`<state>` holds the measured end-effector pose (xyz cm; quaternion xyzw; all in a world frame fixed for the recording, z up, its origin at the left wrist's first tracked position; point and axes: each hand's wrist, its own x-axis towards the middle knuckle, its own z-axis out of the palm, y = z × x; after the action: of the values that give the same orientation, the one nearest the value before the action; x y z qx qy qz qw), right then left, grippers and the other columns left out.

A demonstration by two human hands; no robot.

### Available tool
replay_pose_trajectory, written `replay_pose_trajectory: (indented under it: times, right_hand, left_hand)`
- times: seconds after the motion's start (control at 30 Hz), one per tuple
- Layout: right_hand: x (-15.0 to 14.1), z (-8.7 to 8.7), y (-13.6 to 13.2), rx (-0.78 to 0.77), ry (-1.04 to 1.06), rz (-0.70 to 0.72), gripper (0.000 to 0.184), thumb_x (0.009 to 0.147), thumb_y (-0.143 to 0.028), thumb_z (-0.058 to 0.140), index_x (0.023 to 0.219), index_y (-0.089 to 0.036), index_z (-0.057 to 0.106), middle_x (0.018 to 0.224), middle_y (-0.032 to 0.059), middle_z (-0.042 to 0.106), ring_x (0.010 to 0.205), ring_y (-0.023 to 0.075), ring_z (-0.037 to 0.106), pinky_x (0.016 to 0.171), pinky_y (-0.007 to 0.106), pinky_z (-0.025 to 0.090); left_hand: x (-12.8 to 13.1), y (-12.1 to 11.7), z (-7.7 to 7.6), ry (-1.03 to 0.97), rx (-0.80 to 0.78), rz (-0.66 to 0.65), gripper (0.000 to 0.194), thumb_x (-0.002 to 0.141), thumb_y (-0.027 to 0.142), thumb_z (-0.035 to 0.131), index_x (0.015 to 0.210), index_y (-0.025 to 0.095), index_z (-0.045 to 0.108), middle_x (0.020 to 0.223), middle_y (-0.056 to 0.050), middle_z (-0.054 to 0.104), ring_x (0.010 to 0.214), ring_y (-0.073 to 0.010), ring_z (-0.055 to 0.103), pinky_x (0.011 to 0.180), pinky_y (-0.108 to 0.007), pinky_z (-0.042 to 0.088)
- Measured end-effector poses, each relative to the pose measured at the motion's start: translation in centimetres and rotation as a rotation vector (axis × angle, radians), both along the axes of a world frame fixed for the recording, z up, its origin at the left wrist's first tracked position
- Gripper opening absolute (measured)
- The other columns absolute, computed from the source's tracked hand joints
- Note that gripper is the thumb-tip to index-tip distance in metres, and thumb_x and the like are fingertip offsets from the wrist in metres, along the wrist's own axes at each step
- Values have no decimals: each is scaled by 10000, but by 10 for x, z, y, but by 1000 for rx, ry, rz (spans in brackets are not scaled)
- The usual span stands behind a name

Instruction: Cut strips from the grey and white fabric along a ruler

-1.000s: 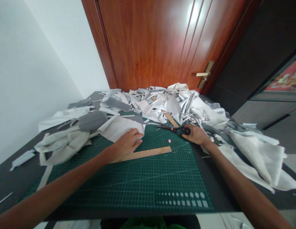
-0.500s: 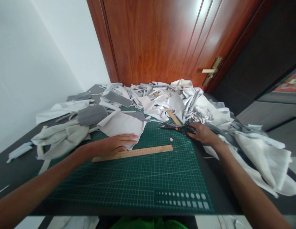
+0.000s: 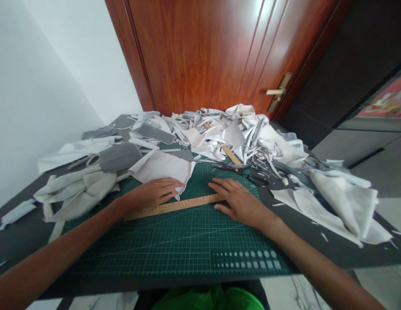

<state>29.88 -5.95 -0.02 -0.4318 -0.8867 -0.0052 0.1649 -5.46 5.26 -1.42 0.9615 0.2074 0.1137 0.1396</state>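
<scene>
On the left side stands a plain white wall [image 3: 58, 73], with a vertical corner where two faces meet. Next to it, directly behind the counter [image 3: 19, 241], is a reddish-brown wooden door [image 3: 194, 51] inside a frame of similar colour. The door has narrow vertical grooves and a brass-coloured handle [image 3: 276, 92] at its right. A white light shines back from its glossy surface near the top. Farther right there is a very dark panel [image 3: 342, 51], then a red picture [image 3: 389, 97] above grey furniture [image 3: 355, 148]. Below, the floor [image 3: 387, 284] is pale.
</scene>
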Motion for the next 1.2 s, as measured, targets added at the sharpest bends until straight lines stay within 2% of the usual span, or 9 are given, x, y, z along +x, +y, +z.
replay_pose_trajectory:
  times: [0.23, 0.37, 0.47, 0.63, 0.8, 0.93, 1.03, 1.1, 1.2]
  right_hand:
    - [-21, -9, -22, -165, -137, 20, 152, 1047, -220, 575, 1144, -139, 659, 1125, 114, 673, 1062, 271, 625, 984, 454, 532]
    - [-4, -2, -40, -204, -155, -13, 105, 1003, -189, 562, 1066, -148, 635, 1106, 122, 679, 1038, 281, 635, 953, 439, 515]
    - [13, -3, -61, -320, -70, -57, 172, 1056, -204, 448, 1003, -188, 610, 939, 63, 695, 846, 221, 665, 791, 345, 501]
    - [31, -20, -104, -425, 360, -296, 333, 1137, -373, 297, 1069, -250, 599, 688, -50, 610, 541, 155, 601, 596, 274, 420]
    - [32, -34, -124, -376, 739, -527, 382, 1090, -570, 403, 1096, -252, 615, 627, -54, 572, 504, 164, 542, 516, 273, 398]
    - [32, -35, -129, -402, 881, -547, 445, 1027, -616, 535, 1251, -237, 599, 682, -45, 596, 579, 181, 572, 517, 275, 453]
    - [25, -38, -140, -360, 860, -591, 517, 1041, -563, 527, 1431, -225, 552, 772, -7, 686, 621, 206, 637, 552, 302, 533]
    - [14, -40, -148, -265, 791, -619, 574, 1064, -501, 486, 1556, -204, 486, 938, 62, 775, 725, 238, 720, 633, 340, 602]
    - [-11, -44, -156, -191, 677, -549, 600, 1101, -370, 409, 1683, -246, 332, 1331, 140, 755, 980, 268, 781, 803, 395, 657]
  left_hand:
    - [-15, 18, 4, 41, 108, -80, 234, 1102, 299, 555, 1245, 236, 728, 1420, -74, 726, 1350, -223, 642, 1216, -388, 462]
    - [-15, 15, 0, 37, 234, -4, 261, 1114, 245, 473, 1134, 196, 728, 1237, -102, 770, 1188, -233, 689, 1111, -384, 518]
    - [-5, 8, 0, 47, 257, 17, 267, 1111, 246, 458, 1116, 186, 718, 1144, -108, 761, 1080, -234, 691, 1035, -377, 540]
    - [35, -24, 0, 97, 167, -22, 327, 1117, 267, 417, 972, 202, 704, 986, -62, 741, 898, -208, 685, 878, -341, 566]
    - [113, -79, 6, 101, 114, 25, 313, 1121, 301, 424, 1118, 205, 722, 1144, -103, 750, 1028, -255, 713, 883, -397, 594]
    - [165, -101, 28, 114, 16, -119, 311, 1146, 300, 401, 1153, 256, 710, 1158, -74, 765, 1102, -234, 716, 1027, -383, 578]
    - [173, -85, 35, 167, 70, -272, 224, 1112, 321, 523, 1261, 271, 682, 1385, -55, 706, 1365, -246, 601, 1244, -398, 435]
    - [163, -63, 28, 168, 93, -223, 284, 1094, 340, 555, 1331, 220, 656, 1461, -111, 651, 1436, -306, 537, 1278, -493, 380]
    - [137, -38, 11, 156, 166, 70, 440, 1108, 380, 496, 1468, 134, 559, 1539, -212, 557, 1454, -375, 498, 1213, -595, 420]
